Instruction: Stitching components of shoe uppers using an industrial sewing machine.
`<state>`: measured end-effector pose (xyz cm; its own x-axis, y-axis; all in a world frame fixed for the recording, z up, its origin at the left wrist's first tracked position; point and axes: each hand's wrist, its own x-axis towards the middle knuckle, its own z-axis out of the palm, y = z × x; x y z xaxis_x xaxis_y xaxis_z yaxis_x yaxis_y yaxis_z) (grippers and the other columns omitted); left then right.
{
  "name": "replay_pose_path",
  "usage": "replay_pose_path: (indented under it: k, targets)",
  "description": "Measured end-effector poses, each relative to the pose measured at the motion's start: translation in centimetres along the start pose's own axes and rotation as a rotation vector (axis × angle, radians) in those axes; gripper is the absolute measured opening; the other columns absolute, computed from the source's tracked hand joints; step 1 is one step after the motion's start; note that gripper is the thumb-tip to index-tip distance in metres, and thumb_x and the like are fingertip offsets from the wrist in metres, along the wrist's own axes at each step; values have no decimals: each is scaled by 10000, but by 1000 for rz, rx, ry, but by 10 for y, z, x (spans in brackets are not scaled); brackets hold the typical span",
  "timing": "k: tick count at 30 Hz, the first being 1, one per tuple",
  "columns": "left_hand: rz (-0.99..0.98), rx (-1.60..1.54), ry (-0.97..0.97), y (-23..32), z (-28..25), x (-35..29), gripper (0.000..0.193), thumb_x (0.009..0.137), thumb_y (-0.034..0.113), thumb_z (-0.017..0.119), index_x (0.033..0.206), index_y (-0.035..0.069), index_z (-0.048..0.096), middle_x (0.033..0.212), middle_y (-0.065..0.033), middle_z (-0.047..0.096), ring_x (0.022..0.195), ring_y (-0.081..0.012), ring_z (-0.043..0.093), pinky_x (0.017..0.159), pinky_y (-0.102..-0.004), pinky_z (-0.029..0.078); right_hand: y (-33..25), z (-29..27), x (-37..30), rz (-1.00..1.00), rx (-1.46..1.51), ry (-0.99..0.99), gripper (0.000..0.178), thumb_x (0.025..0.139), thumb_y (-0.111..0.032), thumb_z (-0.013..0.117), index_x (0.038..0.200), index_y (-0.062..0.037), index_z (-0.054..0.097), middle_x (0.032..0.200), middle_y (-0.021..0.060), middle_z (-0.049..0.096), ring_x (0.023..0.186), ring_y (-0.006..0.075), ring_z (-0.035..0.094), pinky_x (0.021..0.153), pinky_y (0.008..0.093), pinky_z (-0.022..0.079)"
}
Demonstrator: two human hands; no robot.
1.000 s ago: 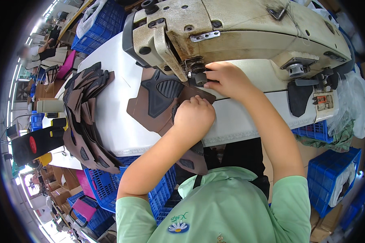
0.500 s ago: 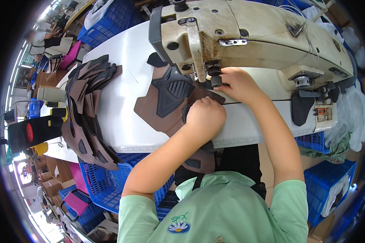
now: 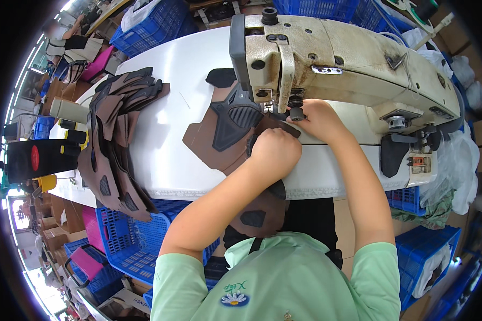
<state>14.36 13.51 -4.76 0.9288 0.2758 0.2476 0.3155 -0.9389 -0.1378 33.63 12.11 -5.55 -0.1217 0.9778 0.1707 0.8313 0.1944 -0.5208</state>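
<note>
Cream sewing machine (image 3: 348, 59) head sits just beyond both hands; brown shoe-upper piece (image 3: 225, 134) lies flat on white table (image 3: 166, 139), long axis running from the needle area out left of the fingers. Left hand (image 3: 276, 151) fisted, pressing the piece's near edge, fingers curled together; right hand (image 3: 316, 120) nearer the needle, fingertips pinched on the edge, touching.

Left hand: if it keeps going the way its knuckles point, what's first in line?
Likely the sewing machine head at its needle area; the left hand is fisted on the brown shoe piece, aimed up-table toward it. Depth is unclear.
</note>
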Motion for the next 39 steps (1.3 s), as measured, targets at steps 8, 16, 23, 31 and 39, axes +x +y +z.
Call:
replay_pose_path:
  k: [8,16,23,31,39]
  targets:
    - [-47,4,14,-4,6,4,96,652,155,646,683,65,635,657,-59,623,613,-198,630,512,-318,468,-5,3,4,72,11,62,325,809,-364,750,820,-42,705,745,197,638,740,393,626,655,444,484]
    - [-67,3,19,-7,9,7,87,658,147,646,684,65,633,658,-62,632,609,-209,644,521,-329,487,-3,3,6,129,11,-12,214,837,-247,688,872,-50,613,847,158,652,820,376,633,704,466,496]
    - [-70,1,33,-9,11,10,71,686,137,643,693,67,635,663,-62,639,615,-215,652,518,-335,487,3,7,7,115,82,32,261,832,-270,709,996,-69,676,887,164,675,844,378,643,736,451,507]
    - [-78,15,-5,-8,9,10,63,687,135,643,680,74,630,662,-60,637,611,-212,650,512,-337,485,6,11,8,122,72,40,327,835,-291,719,1085,-80,704,967,160,705,894,361,669,778,425,528]
    - [-88,31,37,-4,11,9,80,675,145,646,686,66,640,666,-63,638,624,-209,648,516,-327,483,0,8,5,190,77,10,268,839,-289,701,1011,-83,701,929,163,691,862,367,659,750,435,522]
